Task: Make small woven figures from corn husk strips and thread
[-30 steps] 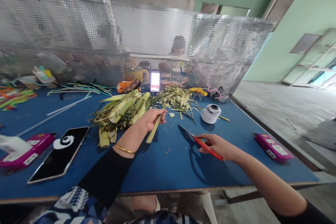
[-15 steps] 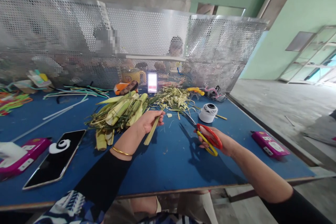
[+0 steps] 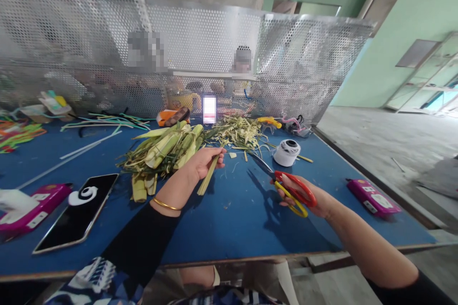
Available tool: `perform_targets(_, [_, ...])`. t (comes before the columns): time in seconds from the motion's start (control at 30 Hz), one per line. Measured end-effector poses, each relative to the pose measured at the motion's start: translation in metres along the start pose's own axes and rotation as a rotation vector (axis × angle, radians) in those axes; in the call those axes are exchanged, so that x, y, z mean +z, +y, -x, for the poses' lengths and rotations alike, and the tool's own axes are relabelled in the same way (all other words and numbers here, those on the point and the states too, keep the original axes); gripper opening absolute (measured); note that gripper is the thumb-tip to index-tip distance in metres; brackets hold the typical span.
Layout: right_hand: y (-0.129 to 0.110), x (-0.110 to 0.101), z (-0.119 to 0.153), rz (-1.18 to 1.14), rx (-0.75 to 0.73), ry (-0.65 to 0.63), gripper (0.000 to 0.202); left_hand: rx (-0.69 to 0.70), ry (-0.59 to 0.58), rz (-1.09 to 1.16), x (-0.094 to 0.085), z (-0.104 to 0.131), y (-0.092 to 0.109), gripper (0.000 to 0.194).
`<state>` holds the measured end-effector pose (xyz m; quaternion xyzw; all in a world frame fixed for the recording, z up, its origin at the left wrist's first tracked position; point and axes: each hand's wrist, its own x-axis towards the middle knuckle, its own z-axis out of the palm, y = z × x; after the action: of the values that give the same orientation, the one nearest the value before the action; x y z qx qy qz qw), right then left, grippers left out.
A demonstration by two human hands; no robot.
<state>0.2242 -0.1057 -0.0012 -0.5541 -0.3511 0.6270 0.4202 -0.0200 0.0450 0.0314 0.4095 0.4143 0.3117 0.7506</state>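
Pinched in my left hand (image 3: 206, 161) is a narrow green husk strip (image 3: 208, 178), its lower end hanging toward the table. My right hand (image 3: 304, 195) grips scissors with red and yellow handles (image 3: 293, 188), their blades pointing up and left toward the strip but apart from it. A large bundle of corn husks (image 3: 162, 150) lies left of my left hand. Behind both hands is a heap of shredded husk (image 3: 239, 132). The white thread spool (image 3: 286, 153) stands beyond the scissors, and a thin thread runs from near it toward my left hand.
On the blue table (image 3: 229, 228) are a black-screened phone (image 3: 78, 214) and pink packs at left (image 3: 39, 209) and right (image 3: 372, 197). A lit phone (image 3: 209, 109) stands against the perforated metal screen (image 3: 211, 38). People are behind it. Coloured strips (image 3: 103, 121) lie back left.
My right hand and the scissors have moved a little to the right, away from the husk strip. My left hand keeps its hold on the strip. The view has shifted slightly.
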Motion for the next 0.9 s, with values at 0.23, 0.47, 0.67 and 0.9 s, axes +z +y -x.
perform_targets(0.23, [-0.011,0.015,-0.014,0.016,-0.033,0.085,0.035,-0.002,0.004,-0.015,0.001,0.002,0.0,0.023])
perform_targets(0.47, [-0.009,0.017,-0.038,0.266,-0.156,0.244,0.04,0.017,-0.034,-0.014,0.001,0.003,0.0,0.02])
perform_targets(0.67, [-0.003,0.013,-0.017,1.269,-0.238,0.451,0.033,0.049,-0.096,-0.059,0.002,0.007,0.004,0.022])
perform_targets(0.9, [-0.008,0.017,-0.001,1.775,-0.181,0.469,0.02,0.075,-0.278,-0.141,0.003,0.011,0.0,0.016])
